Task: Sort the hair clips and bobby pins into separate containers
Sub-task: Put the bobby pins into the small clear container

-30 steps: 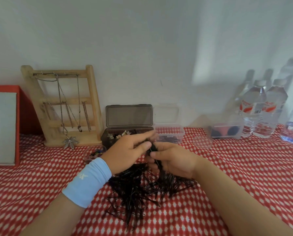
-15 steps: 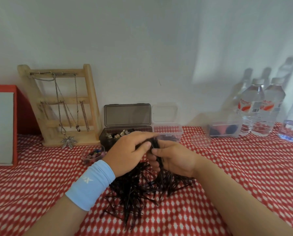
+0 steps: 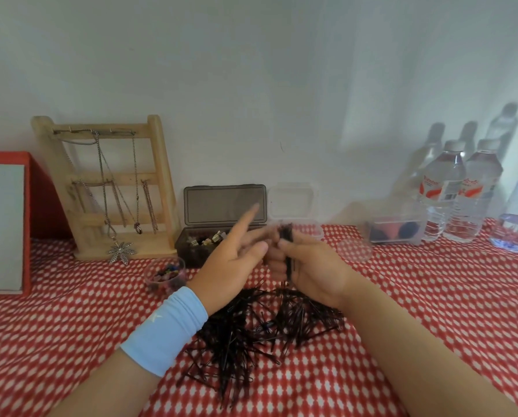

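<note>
Right grip (image 3: 312, 272) is curled round an upright bundle of bobby pins (image 3: 286, 236). The left grip (image 3: 230, 263), which pinched that bundle half a second ago, has come off it, fingers straight and holding nothing. The loose pile (image 3: 251, 332) lies on the surface beneath both. The clear container (image 3: 318, 233) stands just behind the right grip, so the bundle is probably ready to drop in.
</note>
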Demonstrator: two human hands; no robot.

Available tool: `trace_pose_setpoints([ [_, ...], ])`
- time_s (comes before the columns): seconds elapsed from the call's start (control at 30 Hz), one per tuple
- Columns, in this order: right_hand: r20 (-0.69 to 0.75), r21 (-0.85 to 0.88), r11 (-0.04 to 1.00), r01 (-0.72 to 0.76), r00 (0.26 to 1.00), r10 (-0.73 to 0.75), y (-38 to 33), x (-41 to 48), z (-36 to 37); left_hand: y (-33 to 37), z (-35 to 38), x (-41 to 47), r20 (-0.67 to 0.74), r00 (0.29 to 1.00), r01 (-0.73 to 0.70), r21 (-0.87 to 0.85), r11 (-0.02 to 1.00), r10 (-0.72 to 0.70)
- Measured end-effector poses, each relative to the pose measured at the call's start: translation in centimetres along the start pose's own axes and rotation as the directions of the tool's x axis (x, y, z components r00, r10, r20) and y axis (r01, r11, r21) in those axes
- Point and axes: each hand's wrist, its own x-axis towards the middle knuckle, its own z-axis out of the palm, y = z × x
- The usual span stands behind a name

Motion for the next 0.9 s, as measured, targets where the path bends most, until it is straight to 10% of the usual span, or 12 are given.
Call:
trace_pose_setpoints([
  [0.13,-0.169,0.245,0.943,0.227,0.967,-0.189,-1.3,0.1,0.1,-0.5,0.8,-0.1,0.165,0.964,0.195,0.1,0.976,-0.21],
  [0.57,-0.24,0.033,0.964,0.262,0.939,-0.247,-0.5,0.6,0.8,0.5,2.1,-0.2,0.089,0.903,0.43,-0.139,0.892,-0.421],
  [0.7,-0.321,-0.264,0.917,0.3,0.869,-0.376,-1.2,0.6,0.7,2.4,2.1,-0.1,0.137,0.853,0.388,-0.812,0.436,-0.504],
  [0.9,-0.23,-0.513,0.83,0.22,0.896,-0.38,-1.0,0.8,1.7,3.1,2.6,0.4,0.214,0.896,0.263,-0.962,0.076,-0.389],
])
